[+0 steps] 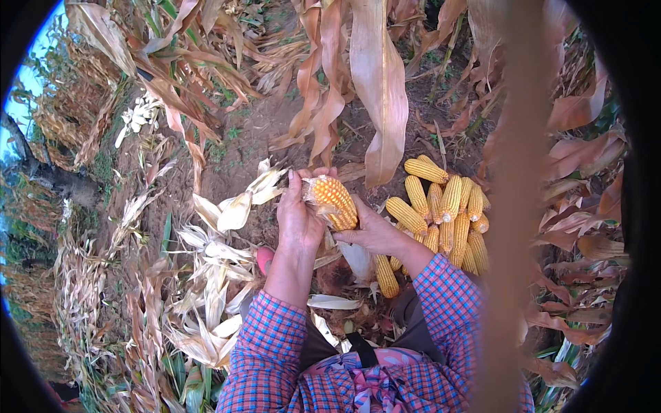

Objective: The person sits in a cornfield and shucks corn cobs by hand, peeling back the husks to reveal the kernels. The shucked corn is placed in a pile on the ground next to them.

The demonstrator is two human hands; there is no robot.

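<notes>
An ear of yellow corn (335,201), its kernels bare and some silk at one end, is held between my two hands. My left hand (302,217) grips its silky end, palm turned up. My right hand (373,229) holds the other end, with the fingers partly hidden behind the ear. Close by on the right lies a pile of husked yellow corn ears (450,201); one ear (386,276) rests apart, below my right wrist. Pale dry husks (235,211) lie just left of my left hand.
More husks (206,335) are heaped at the lower left. Dry corn leaves (379,93) hang in front of me, and a blurred brown leaf or stalk (516,206) crosses the right side. A whitish pile (138,116) lies farther off at the upper left.
</notes>
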